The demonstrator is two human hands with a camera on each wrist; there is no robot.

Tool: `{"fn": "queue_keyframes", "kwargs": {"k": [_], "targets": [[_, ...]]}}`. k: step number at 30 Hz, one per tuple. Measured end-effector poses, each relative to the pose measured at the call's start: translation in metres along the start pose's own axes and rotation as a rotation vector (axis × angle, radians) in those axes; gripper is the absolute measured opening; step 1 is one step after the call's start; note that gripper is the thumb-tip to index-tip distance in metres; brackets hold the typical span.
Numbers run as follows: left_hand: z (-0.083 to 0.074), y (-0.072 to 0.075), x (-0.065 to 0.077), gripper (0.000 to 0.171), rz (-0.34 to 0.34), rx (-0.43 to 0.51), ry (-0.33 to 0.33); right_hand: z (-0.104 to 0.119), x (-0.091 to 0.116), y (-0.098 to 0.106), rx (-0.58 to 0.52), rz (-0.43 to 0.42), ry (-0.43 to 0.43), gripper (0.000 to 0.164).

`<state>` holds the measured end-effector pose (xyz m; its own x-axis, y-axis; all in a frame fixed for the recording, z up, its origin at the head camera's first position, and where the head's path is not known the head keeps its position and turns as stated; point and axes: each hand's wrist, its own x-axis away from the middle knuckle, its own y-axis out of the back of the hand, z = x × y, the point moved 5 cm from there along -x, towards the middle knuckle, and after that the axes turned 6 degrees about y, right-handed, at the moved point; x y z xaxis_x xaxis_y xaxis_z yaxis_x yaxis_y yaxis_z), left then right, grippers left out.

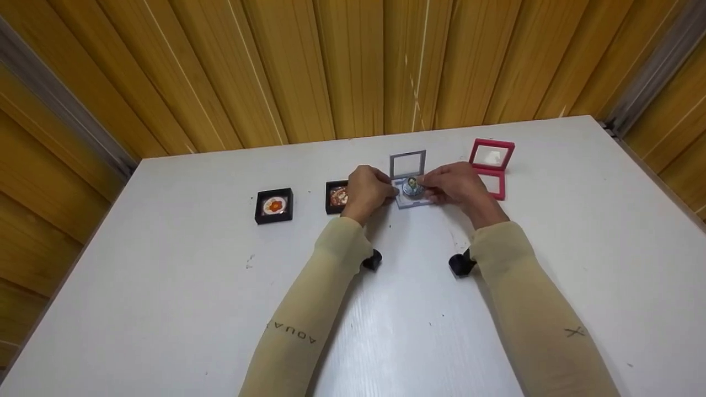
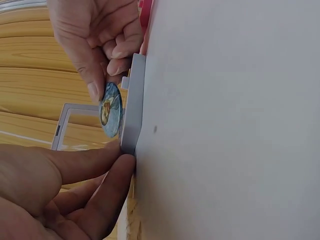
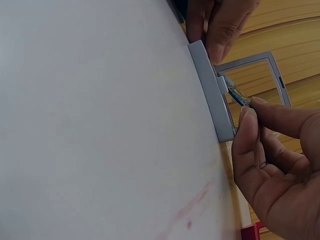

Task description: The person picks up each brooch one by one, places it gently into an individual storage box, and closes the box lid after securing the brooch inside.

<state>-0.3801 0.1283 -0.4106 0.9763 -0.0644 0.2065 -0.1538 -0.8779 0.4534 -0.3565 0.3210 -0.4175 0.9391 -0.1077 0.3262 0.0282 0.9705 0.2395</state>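
A grey display case (image 1: 415, 205) with a clear window in its raised lid stands open on the table. My left hand (image 1: 368, 190) pinches the left edge of its base between thumb and finger, as the left wrist view shows. Over the base, my right hand (image 1: 458, 183) holds a round blue picture badge (image 1: 412, 187) by its right edge. Thumb and fingertip grip the badge, which is tilted against the base in the left wrist view (image 2: 111, 110). From the right wrist, the badge (image 3: 239, 96) appears nearly edge-on beside the case's small tab.
A red case (image 1: 492, 154) stands open to the right, partly behind my right hand. To the left, a black box (image 1: 274, 206) holds a round flower badge. Another black box (image 1: 336, 197) is partly hidden by my left hand. A wood-panelled wall (image 1: 353, 66) rises behind the white table (image 1: 182, 286).
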Motion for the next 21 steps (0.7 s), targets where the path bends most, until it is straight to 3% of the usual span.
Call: {"fn": "queue_keyframes", "kwargs": {"k": [7,21], "targets": [[-0.0015,-0.0025,0.0001,0.017,-0.010,0.018,-0.005,-0.0013,0.0012,0.0026,0.044,0.022,0.005,0.037],[0.0006,-0.0045,0.0021,0.016,-0.015,0.062,0.060,-0.0022,0.0011,0.0011,0.063,0.029,-0.005,0.039]]}}
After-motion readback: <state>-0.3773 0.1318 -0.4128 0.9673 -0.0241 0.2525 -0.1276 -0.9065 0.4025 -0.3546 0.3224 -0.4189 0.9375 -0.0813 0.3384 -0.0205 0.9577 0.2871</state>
